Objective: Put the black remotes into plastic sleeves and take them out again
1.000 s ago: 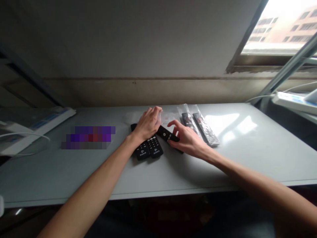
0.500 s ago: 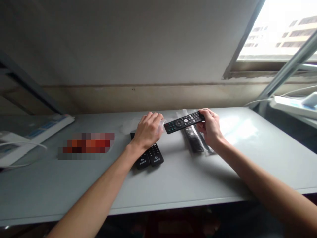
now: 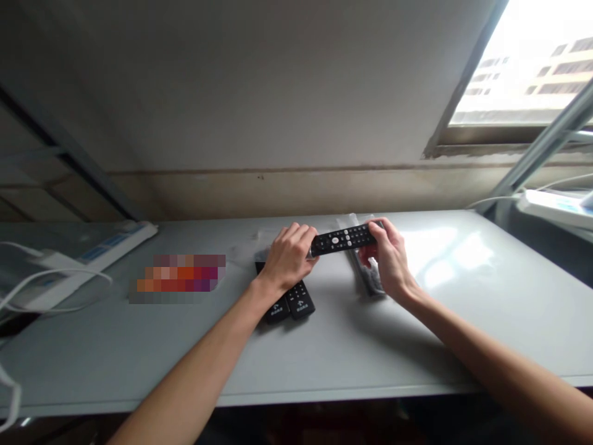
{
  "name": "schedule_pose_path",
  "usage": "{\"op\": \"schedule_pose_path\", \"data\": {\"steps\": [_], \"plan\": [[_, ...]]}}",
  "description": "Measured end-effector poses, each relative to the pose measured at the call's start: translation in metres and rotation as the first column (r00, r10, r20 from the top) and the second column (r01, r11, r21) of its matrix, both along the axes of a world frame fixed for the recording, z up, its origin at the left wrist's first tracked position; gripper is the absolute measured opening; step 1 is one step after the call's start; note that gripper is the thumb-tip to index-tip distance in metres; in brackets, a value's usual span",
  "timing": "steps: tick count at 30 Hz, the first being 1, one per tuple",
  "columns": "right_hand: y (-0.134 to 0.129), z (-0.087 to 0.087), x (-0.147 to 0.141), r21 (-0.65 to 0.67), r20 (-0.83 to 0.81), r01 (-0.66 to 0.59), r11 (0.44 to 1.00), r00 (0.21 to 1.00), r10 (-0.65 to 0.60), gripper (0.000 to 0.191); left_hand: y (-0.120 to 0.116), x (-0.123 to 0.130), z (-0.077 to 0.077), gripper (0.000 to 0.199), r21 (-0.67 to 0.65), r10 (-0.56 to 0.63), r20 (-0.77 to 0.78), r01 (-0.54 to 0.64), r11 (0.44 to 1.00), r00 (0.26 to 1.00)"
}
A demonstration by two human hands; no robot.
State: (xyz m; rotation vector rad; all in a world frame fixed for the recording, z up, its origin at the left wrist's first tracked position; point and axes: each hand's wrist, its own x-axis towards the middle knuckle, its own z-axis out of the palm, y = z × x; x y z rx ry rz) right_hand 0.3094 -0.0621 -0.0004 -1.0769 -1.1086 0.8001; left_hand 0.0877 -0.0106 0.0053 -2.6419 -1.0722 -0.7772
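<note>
A black remote control [image 3: 343, 240] is held level above the table between my two hands. My right hand [image 3: 391, 253] grips its right end, thumb on top. My left hand [image 3: 291, 254] is closed around its left end, with clear plastic bag [image 3: 250, 247] material at the fingers and spreading out behind them; the left tip of the remote is hidden. Beneath my left hand lie two more black remotes, a left one [image 3: 277, 312] and a right one [image 3: 302, 303], side by side. Under my right hand rests a remote in clear plastic [image 3: 368, 278], partly covered.
The grey table [image 3: 361, 364] runs back to a wall. A blurred-out reddish packet [image 3: 178, 275] lies left of my hands. White power strips stand at the left [image 3: 92, 266] and the right [image 3: 556, 207], with white cables. Metal posts rise on both sides.
My left hand and the remote's left end have come together; a gap showed between them before. The remote has tilted nearer level. The camera view has shifted slightly.
</note>
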Motion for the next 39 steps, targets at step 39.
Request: {"op": "schedule_pose_path", "data": {"steps": [39], "plan": [[-0.035,-0.004,-0.028,0.055,0.278,-0.353,0.934,0.904,0.325,0.033,-0.017,0.003,0.005,0.013,0.057,-0.063,0.059,0.060,0.997,0.996]]}}
